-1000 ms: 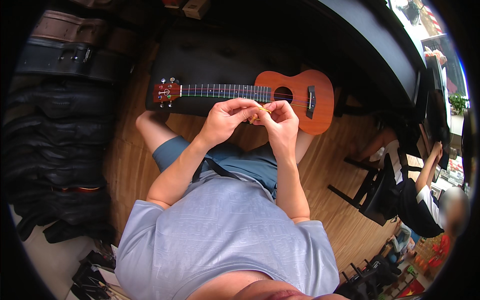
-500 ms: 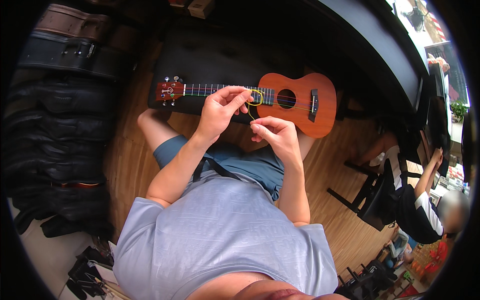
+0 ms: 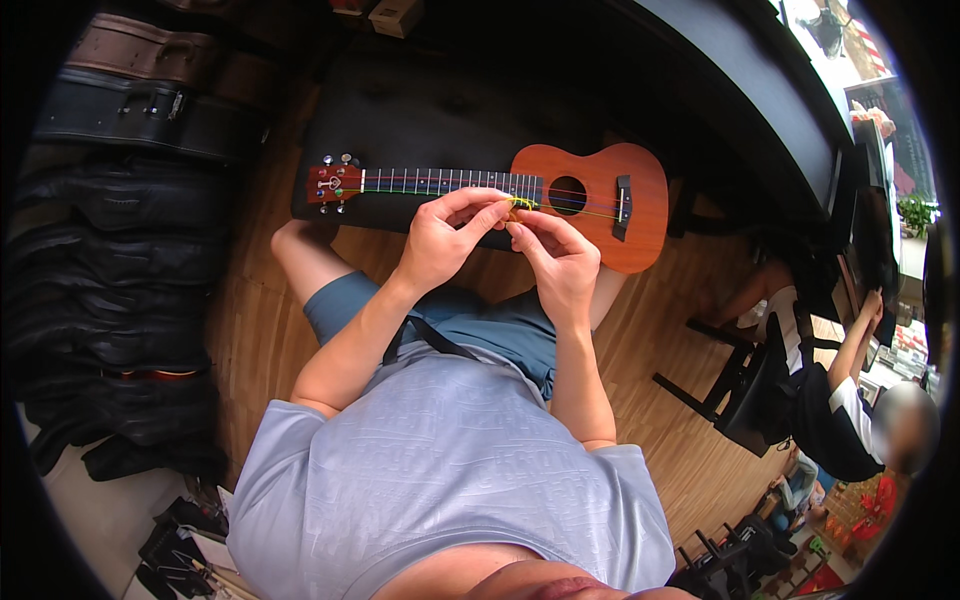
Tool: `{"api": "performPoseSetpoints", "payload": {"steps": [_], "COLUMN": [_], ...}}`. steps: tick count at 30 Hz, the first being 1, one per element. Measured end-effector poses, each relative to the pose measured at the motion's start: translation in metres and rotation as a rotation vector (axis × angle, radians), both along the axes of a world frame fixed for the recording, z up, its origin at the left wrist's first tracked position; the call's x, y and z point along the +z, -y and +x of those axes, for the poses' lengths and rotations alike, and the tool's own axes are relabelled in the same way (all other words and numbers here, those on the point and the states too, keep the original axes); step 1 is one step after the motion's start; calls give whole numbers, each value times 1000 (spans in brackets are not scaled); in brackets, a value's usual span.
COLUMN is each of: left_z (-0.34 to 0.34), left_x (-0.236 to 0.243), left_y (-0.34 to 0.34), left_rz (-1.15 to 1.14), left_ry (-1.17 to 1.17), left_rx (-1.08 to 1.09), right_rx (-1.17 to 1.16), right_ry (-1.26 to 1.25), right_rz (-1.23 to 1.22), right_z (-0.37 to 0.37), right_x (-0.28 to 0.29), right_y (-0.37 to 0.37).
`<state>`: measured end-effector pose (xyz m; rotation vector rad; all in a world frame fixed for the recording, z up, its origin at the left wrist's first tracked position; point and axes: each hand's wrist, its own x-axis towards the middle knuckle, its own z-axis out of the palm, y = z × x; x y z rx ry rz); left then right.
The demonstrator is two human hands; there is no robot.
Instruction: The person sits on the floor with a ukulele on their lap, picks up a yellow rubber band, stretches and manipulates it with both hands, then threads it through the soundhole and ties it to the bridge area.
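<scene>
A small coil of thin yellow string is pinched between my two hands, which almost meet above the ukulele's neck. My left hand grips it with thumb and forefinger; my right hand pinches it from the other side. Fingers hide part of the coil. Beneath lies a brown ukulele, face up, its headstock to the left and its body to the right. Coloured strings run along its fretboard to the black bridge. The bridge end of the strings is in plain sight.
The ukulele rests on a black padded bench in front of my knees. Black instrument cases are stacked along the left. A long black piece of furniture curves across the right. Another person sits on a black chair at right.
My right hand has moved up to meet the left one. The yellow coil, a wider loop before, is now bunched between the fingertips.
</scene>
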<state>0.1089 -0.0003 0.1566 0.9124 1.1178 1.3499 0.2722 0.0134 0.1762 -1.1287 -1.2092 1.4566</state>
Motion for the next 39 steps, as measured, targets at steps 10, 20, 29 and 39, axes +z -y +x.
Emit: {"api": "performPoseSetpoints", "payload": {"steps": [10, 20, 29, 39], "left_z": [0, 1, -2, -5], "left_x": [2, 6, 9, 14], "left_y": [0, 3, 2, 0], "left_rz": [133, 93, -22, -91], "left_ry": [-220, -97, 37, 174], "left_rx": [-59, -134, -205, -29], "right_rx": [-64, -52, -56, 56], "right_ry": [-113, -144, -32, -42], "right_rz": [-41, -151, -14, -151], "right_z": [-1, 3, 7, 7], "right_x": [2, -3, -12, -4], "right_y": [-2, -5, -2, -1]}}
